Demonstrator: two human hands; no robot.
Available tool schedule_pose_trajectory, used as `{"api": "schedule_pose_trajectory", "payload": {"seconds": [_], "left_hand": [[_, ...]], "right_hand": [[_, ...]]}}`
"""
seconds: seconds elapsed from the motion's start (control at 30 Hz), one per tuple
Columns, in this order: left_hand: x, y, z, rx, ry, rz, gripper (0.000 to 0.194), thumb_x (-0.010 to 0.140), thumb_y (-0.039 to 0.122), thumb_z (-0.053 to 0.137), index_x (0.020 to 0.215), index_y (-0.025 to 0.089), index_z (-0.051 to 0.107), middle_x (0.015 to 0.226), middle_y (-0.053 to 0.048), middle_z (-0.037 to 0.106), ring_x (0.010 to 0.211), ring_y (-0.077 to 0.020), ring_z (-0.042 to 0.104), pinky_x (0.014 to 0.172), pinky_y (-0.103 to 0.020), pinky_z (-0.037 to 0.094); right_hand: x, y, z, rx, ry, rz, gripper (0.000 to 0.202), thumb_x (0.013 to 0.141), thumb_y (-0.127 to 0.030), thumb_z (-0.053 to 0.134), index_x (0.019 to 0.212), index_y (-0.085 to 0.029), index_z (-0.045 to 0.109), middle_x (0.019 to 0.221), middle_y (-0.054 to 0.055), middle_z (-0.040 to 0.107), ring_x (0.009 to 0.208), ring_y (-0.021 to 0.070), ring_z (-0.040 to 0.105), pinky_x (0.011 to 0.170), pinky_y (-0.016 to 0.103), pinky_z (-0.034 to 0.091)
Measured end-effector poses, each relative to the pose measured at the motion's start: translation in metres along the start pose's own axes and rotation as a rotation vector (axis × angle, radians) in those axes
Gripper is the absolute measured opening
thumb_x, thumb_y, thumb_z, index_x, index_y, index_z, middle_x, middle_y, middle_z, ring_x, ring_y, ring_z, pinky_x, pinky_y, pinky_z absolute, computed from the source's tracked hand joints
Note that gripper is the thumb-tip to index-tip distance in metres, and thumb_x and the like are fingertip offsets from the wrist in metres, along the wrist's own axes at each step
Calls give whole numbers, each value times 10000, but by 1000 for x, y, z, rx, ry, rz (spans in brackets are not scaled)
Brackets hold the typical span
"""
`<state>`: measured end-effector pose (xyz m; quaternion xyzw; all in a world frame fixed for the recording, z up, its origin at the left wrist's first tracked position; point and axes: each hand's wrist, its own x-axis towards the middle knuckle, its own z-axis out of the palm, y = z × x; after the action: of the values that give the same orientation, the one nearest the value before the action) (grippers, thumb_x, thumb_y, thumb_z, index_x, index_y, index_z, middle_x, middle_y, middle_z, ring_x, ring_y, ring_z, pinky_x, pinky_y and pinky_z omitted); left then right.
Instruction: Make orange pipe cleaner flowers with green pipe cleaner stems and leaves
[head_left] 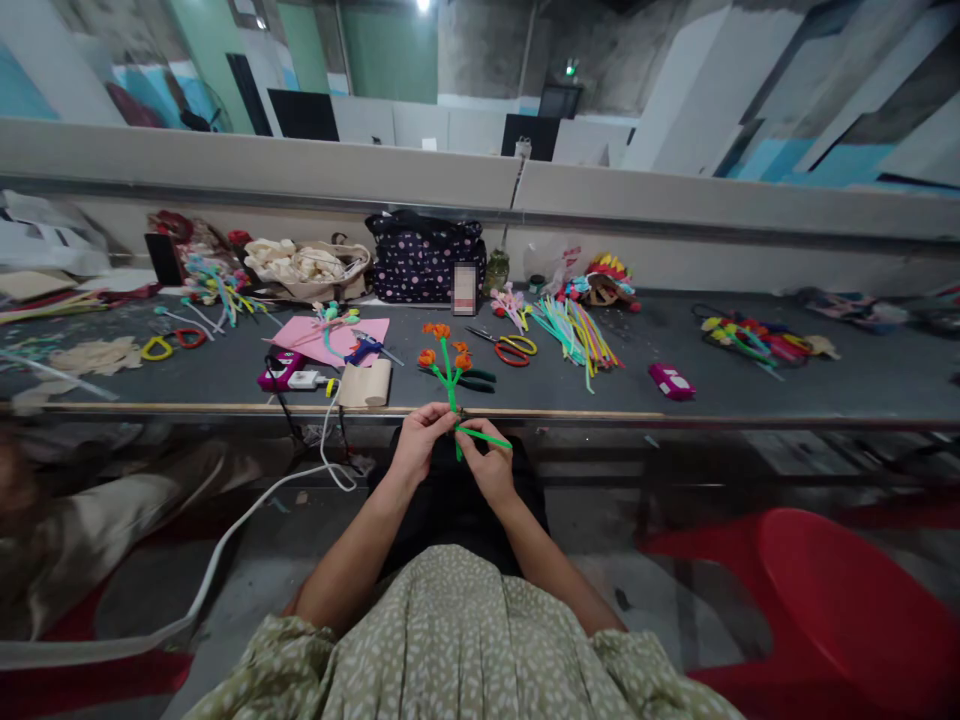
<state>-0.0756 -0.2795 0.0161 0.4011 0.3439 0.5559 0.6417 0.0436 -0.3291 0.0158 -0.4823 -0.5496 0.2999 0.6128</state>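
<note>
Upright above my lap, just in front of the table edge, is a green pipe-cleaner stem (451, 393) that branches to several orange flowers (437, 331). My left hand (421, 437) pinches this stem low down, below the branches. Close beside it on the right, my right hand (487, 462) has its fingers closed on a green pipe cleaner (487, 436), which sticks out to the right and meets the stem at my fingertips. Behind the flowers lie dark-handled pliers (477, 380) and scissors with red and yellow handles (513, 349).
The dark table (637, 340) holds pipe-cleaner bundles (577, 335), a purple box (672, 381), a glue gun (363, 348) on pink paper (307, 338) and a patterned bag (425, 258). A white cable (225, 555) hangs at left; a red stool (847, 600) stands right.
</note>
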Motion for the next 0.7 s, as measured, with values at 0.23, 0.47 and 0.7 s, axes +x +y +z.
{"api": "schedule_pose_trajectory", "payload": {"seconds": [0.23, 0.47, 0.7], "left_hand": [[-2, 2, 5, -3, -7, 12, 213, 594, 260, 790, 749, 152, 693, 704, -5, 670, 589, -80, 558, 619, -208, 449], [-2, 0, 4, 5, -24, 35, 223, 609, 285, 777, 765, 149, 694, 705, -18, 671, 600, -108, 571, 558, -226, 449], [-1, 2, 4, 48, -46, 48, 245, 611, 301, 780, 771, 137, 695, 718, -40, 679, 623, -117, 587, 554, -220, 452]], "right_hand": [[1, 6, 2, 121, 28, 74, 150, 772, -347, 615, 790, -208, 667, 765, 6, 677, 720, 153, 614, 731, 274, 462], [1, 15, 8, 357, 38, 217, 183, 752, -345, 645, 804, -172, 679, 679, 10, 681, 619, 132, 608, 665, 263, 469], [2, 17, 12, 530, 50, 341, 179, 709, -334, 690, 772, -167, 679, 679, 9, 693, 560, 108, 596, 634, 249, 470]]}}
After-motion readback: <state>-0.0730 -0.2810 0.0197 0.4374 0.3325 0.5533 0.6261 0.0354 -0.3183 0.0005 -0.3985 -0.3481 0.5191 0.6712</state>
